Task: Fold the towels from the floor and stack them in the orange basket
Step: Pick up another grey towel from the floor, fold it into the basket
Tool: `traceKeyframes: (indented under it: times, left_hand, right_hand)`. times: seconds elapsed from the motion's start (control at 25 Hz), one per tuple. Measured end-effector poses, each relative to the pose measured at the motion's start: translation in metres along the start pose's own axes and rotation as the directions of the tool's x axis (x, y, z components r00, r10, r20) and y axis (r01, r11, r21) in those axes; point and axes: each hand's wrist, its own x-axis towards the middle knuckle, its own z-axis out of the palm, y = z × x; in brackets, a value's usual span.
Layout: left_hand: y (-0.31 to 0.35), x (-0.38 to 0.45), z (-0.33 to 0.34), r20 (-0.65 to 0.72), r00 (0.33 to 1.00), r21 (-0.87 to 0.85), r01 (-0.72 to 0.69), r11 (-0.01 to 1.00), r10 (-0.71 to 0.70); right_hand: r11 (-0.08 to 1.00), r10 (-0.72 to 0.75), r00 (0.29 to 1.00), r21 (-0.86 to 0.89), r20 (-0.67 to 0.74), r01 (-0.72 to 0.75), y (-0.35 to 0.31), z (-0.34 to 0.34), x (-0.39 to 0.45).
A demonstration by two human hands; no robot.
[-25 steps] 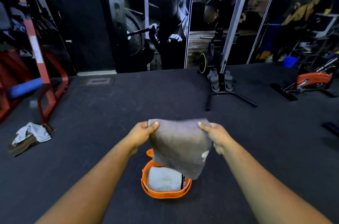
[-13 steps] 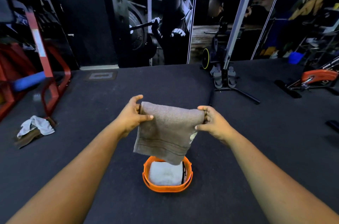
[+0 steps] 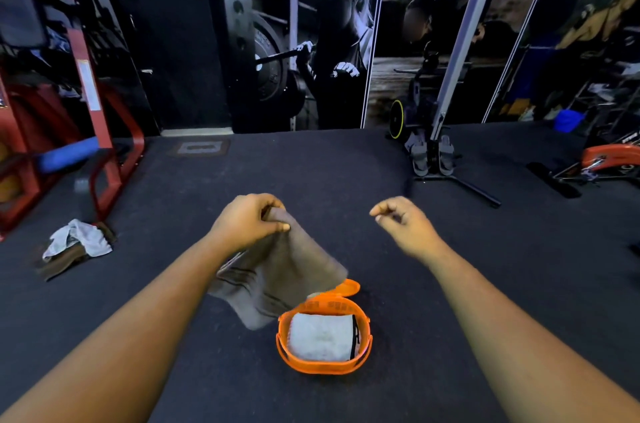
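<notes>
The grey-brown towel [image 3: 277,280] hangs in the air from one top corner, pinched in the left hand [image 3: 247,220], and droops down and to the right so that its lower edge hovers just over the far-left rim of the orange basket [image 3: 323,365], which sits on the dark floor [image 3: 450,318] near the person. Its long axis runs slantwise from the grip down toward the basket, with the striped hem at the lower left. The right hand [image 3: 403,220] is released: its fingers curl loosely around nothing, held level with the left hand and well apart from the cloth, to its right. A folded white towel [image 3: 320,336] already lies inside the basket. Judging from this, the fold is only part done, and the next move turns on the free right hand reaching leftward and down to catch the hanging edge, since the left hand alone carries the cloth. Farther off at the left, a crumpled white and brown pile of towels [image 3: 78,244] waits on the floor beside a red rack [image 3: 104,131].
</notes>
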Motion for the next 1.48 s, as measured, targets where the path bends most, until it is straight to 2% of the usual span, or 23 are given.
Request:
traceKeyframes:
  times: [0.16,0.28,0.36,0.44,0.56,0.64,0.76,0.88,0.92,1.0,1.08,1.16,1.24,1.32,1.36,1.4,1.48]
  left_hand:
    - [-0.005,0.001,-0.005,-0.028,0.999,-0.032,0.02,0.999,-0.021]
    - [-0.018,-0.001,-0.012,-0.068,0.997,-0.153,0.014,0.988,-0.025]
    - [-0.025,-0.004,-0.016,-0.084,0.996,-0.295,0.007,0.956,-0.033]
    - [-0.029,-0.007,-0.02,-0.084,0.995,-0.437,0.014,0.899,-0.056]
    - [-0.035,-0.012,-0.022,-0.077,0.988,-0.594,0.06,0.802,-0.131]
    - [-0.037,-0.014,-0.022,-0.064,0.982,-0.677,0.088,0.731,-0.178]
    - [-0.038,-0.015,-0.026,-0.018,0.982,-0.757,0.111,0.644,-0.19]
    - [-0.037,-0.017,-0.035,0.008,0.987,-0.761,0.109,0.639,-0.159]
    - [-0.034,-0.017,-0.037,0.001,0.989,-0.762,0.097,0.64,-0.149]
    - [-0.025,-0.017,-0.038,-0.019,0.99,-0.785,0.074,0.615,-0.143]
    - [-0.013,-0.014,-0.037,-0.035,0.992,-0.806,0.045,0.59,-0.124]
    - [0.0,-0.013,-0.035,-0.036,0.995,-0.808,0.026,0.589,-0.093]
    - [0.01,-0.012,-0.034,-0.024,0.997,-0.809,0.023,0.587,-0.073]
    - [0.019,-0.014,-0.036,0.001,0.997,-0.815,0.042,0.578,-0.071]
    - [0.022,-0.016,-0.037,0.01,0.998,-0.814,0.047,0.579,-0.067]
    - [0.022,-0.018,-0.037,0.017,0.998,-0.806,0.05,0.59,-0.061]
    - [0.019,-0.024,-0.039,0.026,0.997,-0.772,0.067,0.633,-0.073]
  right_hand:
    - [0.951,0.233,0.953,0.162,0.194,-0.265,-0.003,0.074,-0.024]
    - [0.856,0.414,0.842,0.167,0.347,-0.489,0.008,0.117,-0.045]
    - [0.798,0.464,0.772,0.175,0.435,-0.577,0.011,0.131,-0.052]
    - [0.762,0.432,0.817,0.331,0.381,-0.557,0.004,0.128,-0.049]
    - [0.689,0.334,0.928,0.629,0.165,-0.36,-0.012,0.103,-0.033]
    - [0.673,0.259,0.953,0.679,0.155,-0.293,-0.018,0.085,-0.022]
    - [0.716,0.184,0.976,0.664,0.115,-0.214,-0.03,0.07,-0.014]
    - [0.73,0.169,0.986,0.672,0.006,-0.129,-0.035,0.057,-0.009]
    - [0.7,0.184,0.983,0.699,0.022,-0.146,-0.037,0.053,-0.009]
    - [0.582,0.254,0.957,0.768,0.139,-0.266,-0.036,0.055,-0.013]
    - [0.482,0.366,0.896,0.773,0.251,-0.413,-0.032,0.071,-0.024]
    - [0.38,0.492,0.808,0.755,0.324,-0.535,-0.028,0.09,-0.041]
    - [0.26,0.533,0.705,0.703,0.467,-0.662,-0.022,0.109,-0.055]
    - [0.225,0.522,0.6,0.581,0.606,-0.783,-0.02,0.122,-0.064]
    - [0.233,0.514,0.569,0.535,0.641,-0.812,-0.021,0.126,-0.065]
    - [0.24,0.508,0.575,0.536,0.641,-0.809,-0.025,0.127,-0.065]
    - [0.226,0.494,0.668,0.661,0.556,-0.716,-0.032,0.122,-0.063]
